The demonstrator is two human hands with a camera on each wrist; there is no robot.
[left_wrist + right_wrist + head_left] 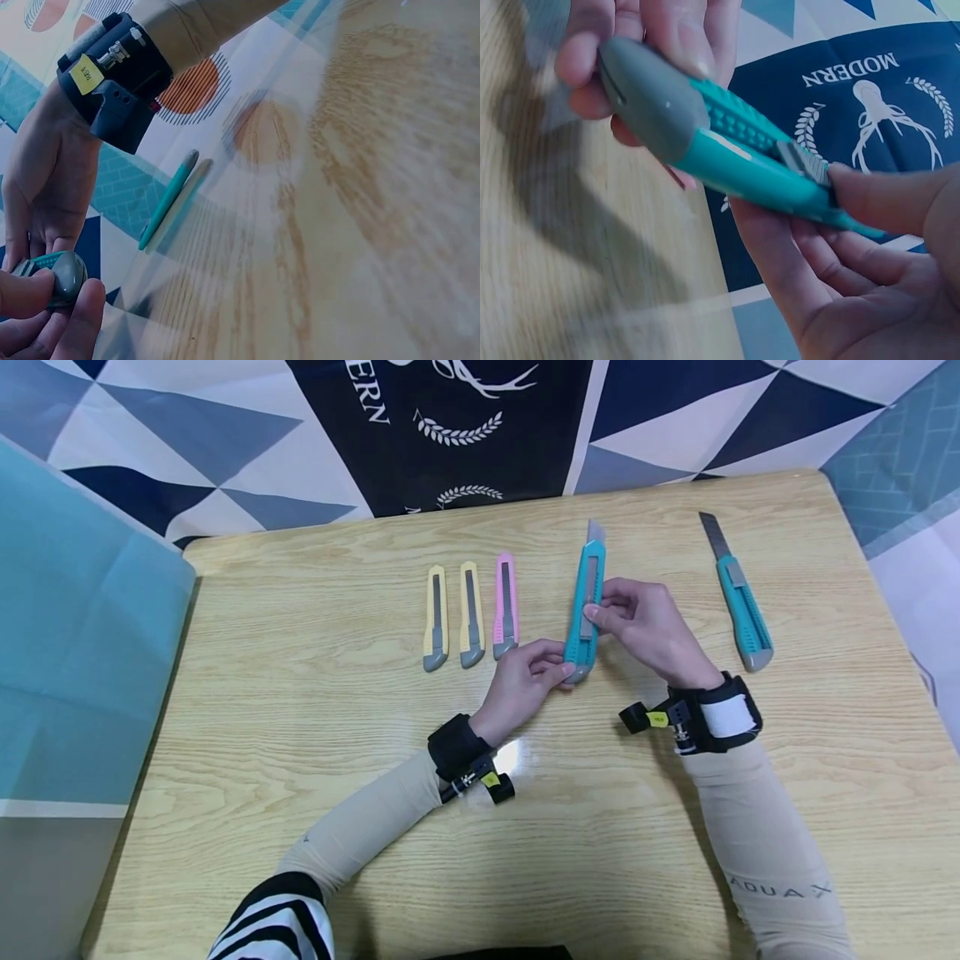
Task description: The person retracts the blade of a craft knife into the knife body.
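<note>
While my left fingers (pixel 557 673) pinch the teal cutter (pixel 581 610) by its end above the bench (pixel 300 710), my right fingers (pixel 619 587) grip its middle, thumb (pixel 881 199) at the slider (pixel 804 163); apparently I'm adjusting the blade (pixel 596 531), so the next push calls for steadiness.

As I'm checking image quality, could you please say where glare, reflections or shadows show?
Head: bright glare on the table by the left strap, shadow along the right sleeve; left wrist: dim, the lying knife mirrored in the table; right wrist: soft shadow on the table.
</note>
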